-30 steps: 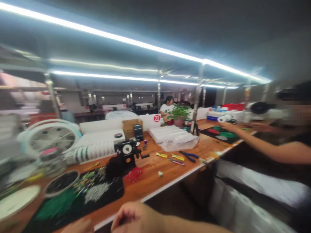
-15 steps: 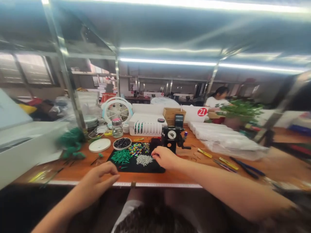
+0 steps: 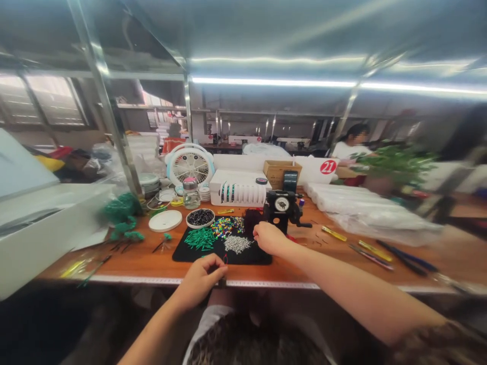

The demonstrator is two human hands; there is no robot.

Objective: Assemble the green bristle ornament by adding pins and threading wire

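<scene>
My left hand (image 3: 203, 276) is at the front edge of the black mat (image 3: 213, 257), thumb and fingers pinched around a small red loop (image 3: 225, 259). My right hand (image 3: 268, 237) is at the mat's right side, fingers pinched beside the dark thread pile (image 3: 251, 221); what they hold is too small to make out. On the mat lie green tubes (image 3: 200, 239), multicoloured beads (image 3: 222, 227) and silver beads (image 3: 237, 244). A dish of black beads (image 3: 201, 218) touches its back left corner.
A black hand-cranked device (image 3: 282, 207) stands behind my right hand. Pliers (image 3: 403, 257) and yellow cutters (image 3: 334, 233) lie to the right. A white lid (image 3: 165, 221) and green bundles (image 3: 124, 215) are at left. A person (image 3: 352, 144) sits beyond.
The view has shifted, moving the table items slightly right and up. My left hand has moved right to the mat's front edge and its fingers have closed. My right hand stays beside the dark thread.
</scene>
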